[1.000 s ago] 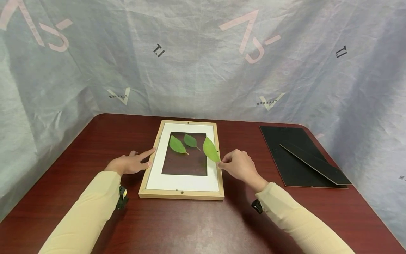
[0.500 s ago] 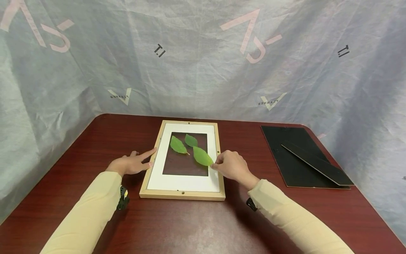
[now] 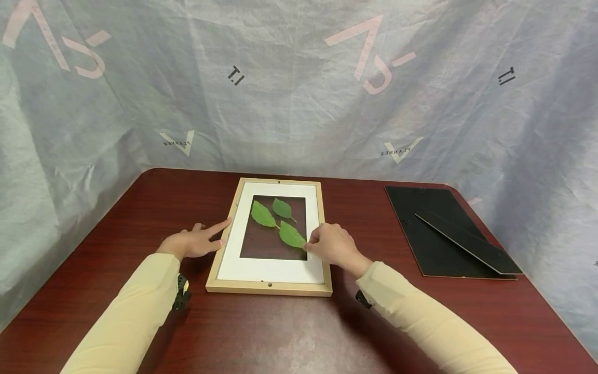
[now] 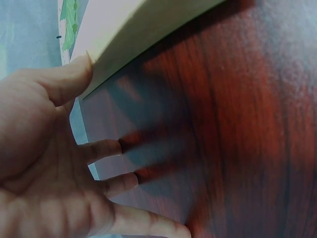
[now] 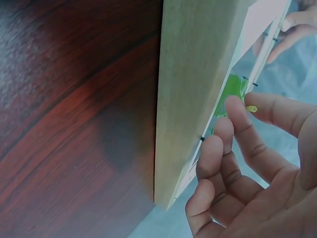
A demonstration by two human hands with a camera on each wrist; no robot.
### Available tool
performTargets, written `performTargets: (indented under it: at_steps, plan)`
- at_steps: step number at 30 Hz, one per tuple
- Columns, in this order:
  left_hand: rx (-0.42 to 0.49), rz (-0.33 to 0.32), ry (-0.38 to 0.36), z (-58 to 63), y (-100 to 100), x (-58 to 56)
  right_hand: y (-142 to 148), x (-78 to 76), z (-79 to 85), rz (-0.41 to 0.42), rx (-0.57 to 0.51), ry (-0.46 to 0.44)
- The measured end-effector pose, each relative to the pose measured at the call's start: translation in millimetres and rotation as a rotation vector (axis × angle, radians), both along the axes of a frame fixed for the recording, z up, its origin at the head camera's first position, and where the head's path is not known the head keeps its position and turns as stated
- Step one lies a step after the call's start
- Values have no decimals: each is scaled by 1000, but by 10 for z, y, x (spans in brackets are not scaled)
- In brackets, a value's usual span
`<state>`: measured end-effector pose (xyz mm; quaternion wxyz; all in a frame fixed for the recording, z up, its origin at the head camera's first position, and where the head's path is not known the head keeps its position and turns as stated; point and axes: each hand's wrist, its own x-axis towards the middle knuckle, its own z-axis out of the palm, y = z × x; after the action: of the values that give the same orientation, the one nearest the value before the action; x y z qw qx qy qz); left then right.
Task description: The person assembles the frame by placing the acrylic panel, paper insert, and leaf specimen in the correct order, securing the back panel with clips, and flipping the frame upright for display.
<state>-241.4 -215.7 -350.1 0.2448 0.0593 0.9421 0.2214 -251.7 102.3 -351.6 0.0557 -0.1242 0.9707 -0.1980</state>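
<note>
A pale wooden picture frame [image 3: 268,287] with a white mat [image 3: 275,270] lies on the table. Inside the mat's opening rest two green leaves, a larger one [image 3: 263,214] at the left and a darker, smaller one [image 3: 282,208] behind. My right hand [image 3: 334,245] pinches the stem end of a third leaf [image 3: 291,235] between thumb and forefinger, over the opening's right side. In the right wrist view its yellowish stem tip [image 5: 252,108] pokes out past the fingertips. With fingers spread, my left hand [image 3: 191,242] touches the frame's left edge.
At the right of the dark red table [image 3: 261,332] lies a black board [image 3: 411,208], with a narrower dark panel [image 3: 467,241] slanting up from it. A printed grey cloth [image 3: 280,104] hangs behind the table.
My right hand has moved left with its leaf, from over the frame's right side into the mat opening; the leaf now points more to the left. My left hand stays put.
</note>
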Motion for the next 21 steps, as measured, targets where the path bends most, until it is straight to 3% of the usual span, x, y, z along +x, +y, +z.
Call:
performTargets:
  at_steps: [8, 17, 21]
  plan:
    - [-1, -3, 4, -2, 0, 4, -43, -12, -34, 27, -7, 3]
    - [28, -4, 1, -222, -129, -145, 6, -80, 1, 78, -49, 22]
    - [20, -13, 5, -218, -133, -145, 18, -119, 1, 125, -76, 15]
